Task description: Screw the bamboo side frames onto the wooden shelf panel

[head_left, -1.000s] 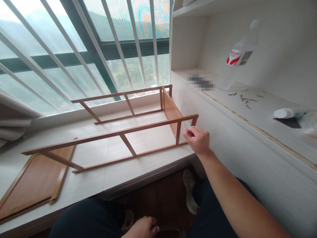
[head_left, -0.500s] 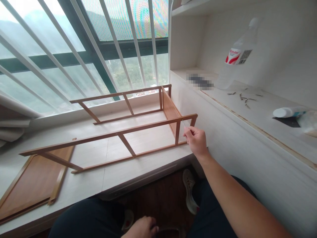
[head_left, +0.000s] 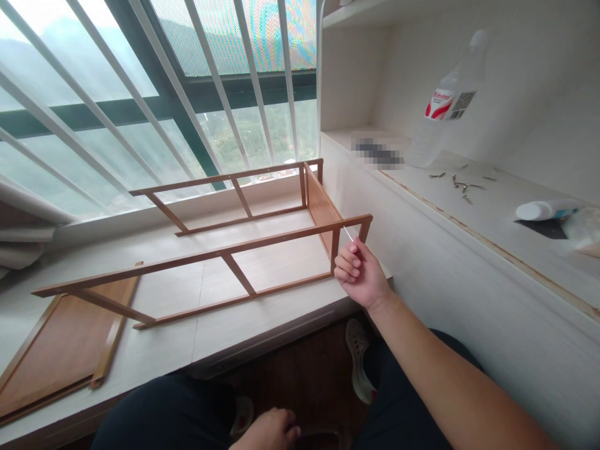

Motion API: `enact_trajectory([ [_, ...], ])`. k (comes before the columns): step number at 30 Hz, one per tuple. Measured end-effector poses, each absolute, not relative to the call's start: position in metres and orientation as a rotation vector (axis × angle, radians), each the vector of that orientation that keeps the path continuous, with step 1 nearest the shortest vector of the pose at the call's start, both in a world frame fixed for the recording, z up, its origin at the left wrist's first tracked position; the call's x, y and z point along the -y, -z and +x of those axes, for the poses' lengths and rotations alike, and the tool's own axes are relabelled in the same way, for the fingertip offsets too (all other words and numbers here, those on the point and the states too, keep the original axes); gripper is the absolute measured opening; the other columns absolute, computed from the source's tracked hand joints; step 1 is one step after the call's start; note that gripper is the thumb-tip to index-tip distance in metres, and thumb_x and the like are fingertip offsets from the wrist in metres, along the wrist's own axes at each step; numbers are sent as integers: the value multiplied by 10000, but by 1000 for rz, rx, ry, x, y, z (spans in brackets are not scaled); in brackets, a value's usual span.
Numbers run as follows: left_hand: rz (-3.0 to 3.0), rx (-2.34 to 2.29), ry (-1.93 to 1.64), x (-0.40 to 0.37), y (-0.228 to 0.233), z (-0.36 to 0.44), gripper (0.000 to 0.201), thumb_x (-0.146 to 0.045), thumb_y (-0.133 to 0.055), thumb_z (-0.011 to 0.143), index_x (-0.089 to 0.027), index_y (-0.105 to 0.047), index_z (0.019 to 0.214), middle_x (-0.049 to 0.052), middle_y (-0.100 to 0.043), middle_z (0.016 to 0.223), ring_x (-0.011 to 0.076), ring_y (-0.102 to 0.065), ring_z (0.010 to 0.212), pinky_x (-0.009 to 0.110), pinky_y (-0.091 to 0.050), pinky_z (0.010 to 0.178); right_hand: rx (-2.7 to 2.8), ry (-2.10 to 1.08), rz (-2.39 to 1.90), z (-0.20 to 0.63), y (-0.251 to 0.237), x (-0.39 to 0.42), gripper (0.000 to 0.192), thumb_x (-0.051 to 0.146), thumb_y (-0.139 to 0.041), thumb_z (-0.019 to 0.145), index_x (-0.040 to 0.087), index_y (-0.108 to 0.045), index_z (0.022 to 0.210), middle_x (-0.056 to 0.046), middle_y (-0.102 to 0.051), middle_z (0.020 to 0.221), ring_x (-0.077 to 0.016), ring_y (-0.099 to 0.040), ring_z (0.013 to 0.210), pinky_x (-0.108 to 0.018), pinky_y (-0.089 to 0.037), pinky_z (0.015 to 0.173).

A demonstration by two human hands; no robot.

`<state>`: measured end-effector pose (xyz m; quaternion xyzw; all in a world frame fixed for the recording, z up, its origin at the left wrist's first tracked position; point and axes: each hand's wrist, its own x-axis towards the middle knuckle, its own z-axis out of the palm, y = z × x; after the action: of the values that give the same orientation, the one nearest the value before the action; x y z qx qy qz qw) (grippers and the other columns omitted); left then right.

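A brown wooden rack frame (head_left: 225, 253) lies on its side on the white windowsill (head_left: 220, 331), two ladder-like rails joined by an end panel (head_left: 321, 209) at the right. My right hand (head_left: 359, 272) is at the frame's near right corner, fingers curled around a thin metal tool (head_left: 347, 234) whose tip meets the top rail. My left hand (head_left: 269, 431) rests low by my lap, fingers closed; what it holds is hidden.
A loose wooden panel (head_left: 60, 344) lies flat at the left of the sill. On the right shelf (head_left: 492, 219) stand a clear plastic bottle (head_left: 440, 103), several loose screws (head_left: 462, 182) and a white tube (head_left: 544, 209). White window bars rise behind. A shoe (head_left: 359, 359) is on the floor.
My right hand has turned at the wrist, palm now facing up, and dropped slightly while keeping the thin tool at the rail's corner. The left hand has stayed put.
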<state>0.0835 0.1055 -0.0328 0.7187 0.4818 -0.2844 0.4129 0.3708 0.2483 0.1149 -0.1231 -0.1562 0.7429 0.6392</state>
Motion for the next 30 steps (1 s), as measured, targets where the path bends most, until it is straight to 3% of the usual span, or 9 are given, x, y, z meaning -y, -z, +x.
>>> enact_trajectory([
  [7,1807,-1211,644,-103,46,77,435,-483,-417,939,-240,-759,1051,132,-766,1132,340,-707,1065,430,-526,929,276,-1699,-142,364,-114,-244,301,259,-547,1049,207,-520,754,99,-351,544,-69,-257,424,-161,-260,389],
  [14,1792,-1188,606,-102,55,71,506,-624,-401,921,-290,-763,1039,107,-767,1102,350,-696,1052,453,-515,929,634,-1425,-561,362,-112,-244,422,502,-548,1003,247,-414,695,88,-221,566,-119,-118,473,-241,-176,410],
  [19,1785,-1189,601,-101,57,70,531,-644,-391,918,-288,-764,1041,112,-763,1099,351,-696,1047,452,-513,926,923,-1297,-858,363,-108,-244,427,596,-515,964,254,-481,710,79,-327,521,-117,-244,433,-263,-230,428],
  [22,1783,-1193,599,-101,57,70,525,-621,-390,921,-277,-763,1055,120,-760,1110,351,-695,1041,456,-514,923,1377,-908,-1236,370,-105,-243,389,523,-566,948,232,-569,691,43,-447,524,-128,-377,482,-276,-274,500],
  [25,1780,-1195,602,-101,58,70,512,-608,-399,918,-275,-762,1056,119,-761,1112,350,-695,1039,455,-516,918,1726,-437,-1514,377,-105,-242,365,399,-580,948,220,-560,631,18,-513,559,-139,-432,542,-293,-278,571],
  [30,1776,-1197,610,-101,58,71,519,-604,-393,921,-265,-762,1057,129,-765,1097,358,-696,1035,462,-512,922,1875,-201,-1688,385,-104,-244,335,354,-560,969,221,-579,661,-12,-638,646,-156,-492,585,-302,-264,585],
])
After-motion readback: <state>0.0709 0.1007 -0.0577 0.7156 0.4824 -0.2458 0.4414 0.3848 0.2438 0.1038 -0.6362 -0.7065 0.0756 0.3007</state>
